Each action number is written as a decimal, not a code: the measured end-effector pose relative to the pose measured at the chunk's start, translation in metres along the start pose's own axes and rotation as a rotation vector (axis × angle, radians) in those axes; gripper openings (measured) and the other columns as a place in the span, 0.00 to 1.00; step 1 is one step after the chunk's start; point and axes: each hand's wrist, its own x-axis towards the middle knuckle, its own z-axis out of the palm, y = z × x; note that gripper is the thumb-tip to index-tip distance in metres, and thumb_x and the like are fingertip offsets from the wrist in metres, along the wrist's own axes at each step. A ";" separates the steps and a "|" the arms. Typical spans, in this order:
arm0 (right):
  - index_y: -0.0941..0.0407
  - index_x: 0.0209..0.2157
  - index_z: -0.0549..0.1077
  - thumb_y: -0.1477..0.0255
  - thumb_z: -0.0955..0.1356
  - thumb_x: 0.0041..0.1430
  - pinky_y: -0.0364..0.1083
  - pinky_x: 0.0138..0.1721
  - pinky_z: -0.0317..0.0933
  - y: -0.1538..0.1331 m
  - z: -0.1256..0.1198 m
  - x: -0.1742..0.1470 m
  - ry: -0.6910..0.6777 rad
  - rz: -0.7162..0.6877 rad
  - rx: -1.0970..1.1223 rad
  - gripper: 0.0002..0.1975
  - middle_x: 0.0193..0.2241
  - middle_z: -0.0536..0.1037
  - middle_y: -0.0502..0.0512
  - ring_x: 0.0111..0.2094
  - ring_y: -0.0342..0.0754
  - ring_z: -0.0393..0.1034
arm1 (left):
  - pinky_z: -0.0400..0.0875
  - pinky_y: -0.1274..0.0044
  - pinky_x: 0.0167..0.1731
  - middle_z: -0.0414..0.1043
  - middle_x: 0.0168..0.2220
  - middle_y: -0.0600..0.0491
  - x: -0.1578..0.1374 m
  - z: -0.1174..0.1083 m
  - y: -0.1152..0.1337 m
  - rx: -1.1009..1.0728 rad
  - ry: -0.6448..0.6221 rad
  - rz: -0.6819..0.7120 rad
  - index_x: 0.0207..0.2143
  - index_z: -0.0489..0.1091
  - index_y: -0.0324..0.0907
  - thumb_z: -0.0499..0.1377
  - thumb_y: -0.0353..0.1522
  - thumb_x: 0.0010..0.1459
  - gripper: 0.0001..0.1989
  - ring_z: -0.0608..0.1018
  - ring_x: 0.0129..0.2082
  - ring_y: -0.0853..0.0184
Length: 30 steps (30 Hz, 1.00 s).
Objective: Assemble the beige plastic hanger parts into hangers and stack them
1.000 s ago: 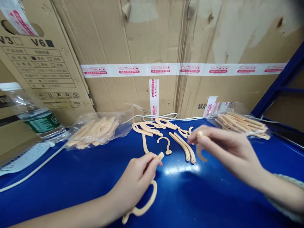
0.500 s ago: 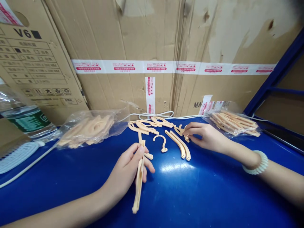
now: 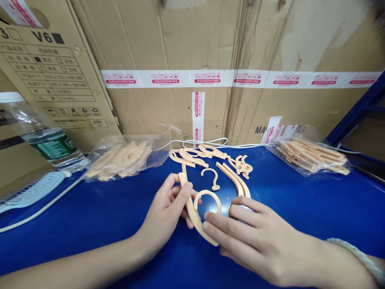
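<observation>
Over the blue counter (image 3: 180, 261), the left grip (image 3: 167, 209) pinches a curved bar (image 3: 194, 216); beside it, the curled right grip (image 3: 264, 241) holds a hook (image 3: 218, 204).

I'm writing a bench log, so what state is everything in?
Left hand: closed on curved piece
Right hand: against curved piece, grip unclear
Loose hook: lying unheld
Paired bars: side by side, partly hidden
Bottle: capped
Left bag: holding pieces
Right bag: holding strips
White cable: loosely looped
Cardboard: taped
</observation>
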 end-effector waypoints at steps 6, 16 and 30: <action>0.64 0.46 0.74 0.79 0.57 0.69 0.51 0.35 0.57 0.003 0.006 -0.002 -0.004 0.065 0.035 0.16 0.38 0.79 0.58 0.32 0.49 0.66 | 0.74 0.81 0.17 0.75 0.35 0.54 -0.002 0.002 0.003 -0.018 0.022 0.018 0.39 0.58 0.43 0.54 0.41 0.65 0.12 0.74 0.18 0.74; 0.61 0.42 0.75 0.75 0.63 0.68 0.51 0.36 0.52 0.003 0.008 -0.008 0.110 0.199 -0.019 0.08 0.30 0.79 0.54 0.33 0.48 0.64 | 0.49 0.52 0.64 0.50 0.67 0.47 -0.016 0.001 -0.004 0.769 0.177 0.697 0.57 0.61 0.49 0.56 0.26 0.61 0.22 0.53 0.68 0.50; 0.62 0.37 0.73 0.76 0.60 0.70 0.51 0.36 0.49 -0.002 0.005 -0.005 0.084 0.241 0.035 0.11 0.26 0.74 0.53 0.28 0.46 0.65 | 0.40 0.57 0.65 0.79 0.46 0.51 -0.021 0.005 0.001 1.146 -0.216 0.875 0.40 0.69 0.42 0.57 0.27 0.61 0.05 0.77 0.50 0.60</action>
